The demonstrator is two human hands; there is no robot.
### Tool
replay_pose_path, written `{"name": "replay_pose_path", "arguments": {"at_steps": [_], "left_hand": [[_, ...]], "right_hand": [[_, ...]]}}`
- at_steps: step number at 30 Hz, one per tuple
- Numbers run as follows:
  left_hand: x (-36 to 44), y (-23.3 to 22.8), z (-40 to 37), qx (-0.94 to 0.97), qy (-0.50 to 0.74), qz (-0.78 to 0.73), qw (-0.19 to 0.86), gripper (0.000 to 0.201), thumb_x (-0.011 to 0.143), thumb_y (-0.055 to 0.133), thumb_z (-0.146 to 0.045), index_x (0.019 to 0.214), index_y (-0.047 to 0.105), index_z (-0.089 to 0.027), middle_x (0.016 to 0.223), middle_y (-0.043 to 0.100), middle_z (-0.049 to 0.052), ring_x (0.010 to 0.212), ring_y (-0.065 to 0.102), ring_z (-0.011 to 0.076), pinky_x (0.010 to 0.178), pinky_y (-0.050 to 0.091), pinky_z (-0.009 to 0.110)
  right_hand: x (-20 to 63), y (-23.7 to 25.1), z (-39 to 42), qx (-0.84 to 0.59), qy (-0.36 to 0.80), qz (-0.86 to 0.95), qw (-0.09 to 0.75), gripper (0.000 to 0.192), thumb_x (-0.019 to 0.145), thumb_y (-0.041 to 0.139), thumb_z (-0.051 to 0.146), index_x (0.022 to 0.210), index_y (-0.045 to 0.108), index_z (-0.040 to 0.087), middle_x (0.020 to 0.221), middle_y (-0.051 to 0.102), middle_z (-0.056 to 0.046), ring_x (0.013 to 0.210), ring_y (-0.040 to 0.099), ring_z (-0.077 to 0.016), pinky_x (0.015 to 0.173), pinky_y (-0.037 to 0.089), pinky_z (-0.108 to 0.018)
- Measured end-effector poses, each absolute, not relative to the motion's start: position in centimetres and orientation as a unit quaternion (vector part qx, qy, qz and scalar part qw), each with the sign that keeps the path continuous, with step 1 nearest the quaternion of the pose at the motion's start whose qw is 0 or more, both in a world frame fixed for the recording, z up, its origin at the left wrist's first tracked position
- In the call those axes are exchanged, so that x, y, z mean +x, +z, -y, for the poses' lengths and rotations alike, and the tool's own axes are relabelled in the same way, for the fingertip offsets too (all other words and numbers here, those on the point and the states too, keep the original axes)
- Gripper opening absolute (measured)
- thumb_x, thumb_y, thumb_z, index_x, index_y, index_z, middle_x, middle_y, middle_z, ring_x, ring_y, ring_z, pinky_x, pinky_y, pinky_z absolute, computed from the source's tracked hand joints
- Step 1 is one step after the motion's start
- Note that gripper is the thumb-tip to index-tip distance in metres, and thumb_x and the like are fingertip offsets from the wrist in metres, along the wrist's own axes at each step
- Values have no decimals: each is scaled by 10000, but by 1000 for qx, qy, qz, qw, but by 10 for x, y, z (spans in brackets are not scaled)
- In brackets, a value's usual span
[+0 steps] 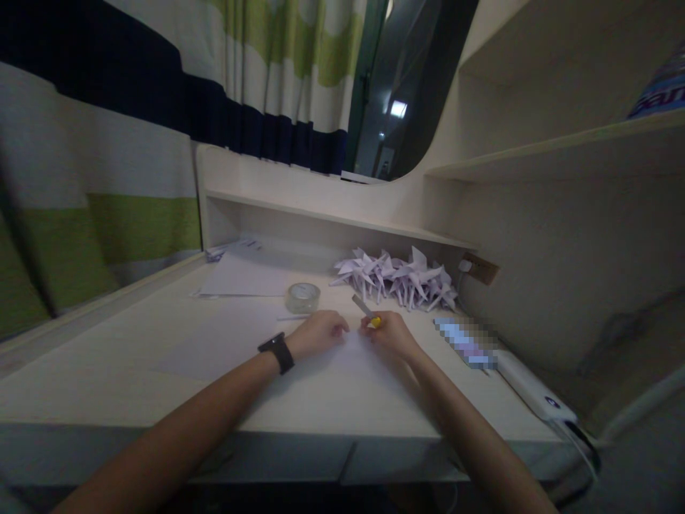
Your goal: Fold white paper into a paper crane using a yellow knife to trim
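My right hand (394,334) is closed around a yellow-handled utility knife (376,322), its grey metal end pointing up and away to the left. Just left of it, my left hand (322,331) rests low over the desk with its fingers curled together on a pale sheet of paper (353,353). The sheet's outline is faint against the desk, and the left fingertips are partly hidden. Behind my left hand sits a roll of clear tape (302,297), with a thin white paper stick (293,317) in front of it. A black watch (278,353) is on my left wrist.
Several folded white paper pinwheels (399,277) lie heaped at the back right. A stack of white paper (246,273) is at the back left; another sheet (214,350) lies nearer. To the right are a blurred-out phone (465,343) and a white power strip (535,389) with a cable.
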State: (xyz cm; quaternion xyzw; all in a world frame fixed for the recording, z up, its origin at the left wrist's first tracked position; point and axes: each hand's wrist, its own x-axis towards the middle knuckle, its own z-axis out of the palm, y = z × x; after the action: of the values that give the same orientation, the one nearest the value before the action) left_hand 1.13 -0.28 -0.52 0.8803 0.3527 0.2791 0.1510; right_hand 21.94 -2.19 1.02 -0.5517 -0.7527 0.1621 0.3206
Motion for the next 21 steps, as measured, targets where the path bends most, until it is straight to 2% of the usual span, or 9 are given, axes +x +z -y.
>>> {"name": "replay_pose_path", "arguments": {"at_steps": [4,7,10,13,16,21], "left_hand": [[11,-5,4,885,261,-350,161,98,770,616,-211,809,686,-154,774,676,63,706,587,183,656,396,266],[11,-4,5,887,250,-349,171,94,810,561,-204,822,644,-161,772,663,52,680,566,166,620,373,252],[10,-6,3,886,245,-352,175,92,838,518,-208,862,603,-180,769,649,37,672,545,157,602,351,244],[9,-10,-1,884,253,-347,183,100,843,510,-224,902,583,-189,781,647,30,686,549,155,610,354,240],[8,-10,-3,887,252,-340,183,95,818,528,-234,859,595,-182,773,643,29,686,553,156,613,362,242],[5,-6,-1,893,231,-339,182,96,723,559,-193,792,623,-172,722,640,18,639,543,151,584,359,245]], "right_hand": [[220,9,22,-548,174,759,305,122,681,615,111,739,701,175,657,692,-10,578,612,-143,536,392,-206],[223,14,24,-544,135,769,308,79,747,636,218,782,698,182,720,704,-22,656,635,-160,593,414,-220],[231,21,27,-539,103,777,308,184,822,602,352,886,669,193,766,708,-30,743,646,-179,662,424,-238],[243,25,31,-567,109,771,268,284,898,493,434,948,618,184,724,690,-41,696,634,-184,643,412,-248],[254,24,39,-590,108,767,228,322,948,394,425,987,587,170,792,689,-81,719,625,-194,640,400,-255],[264,12,57,-542,128,802,217,276,960,379,336,1082,555,162,987,673,-116,867,618,-208,748,429,-283]]}}
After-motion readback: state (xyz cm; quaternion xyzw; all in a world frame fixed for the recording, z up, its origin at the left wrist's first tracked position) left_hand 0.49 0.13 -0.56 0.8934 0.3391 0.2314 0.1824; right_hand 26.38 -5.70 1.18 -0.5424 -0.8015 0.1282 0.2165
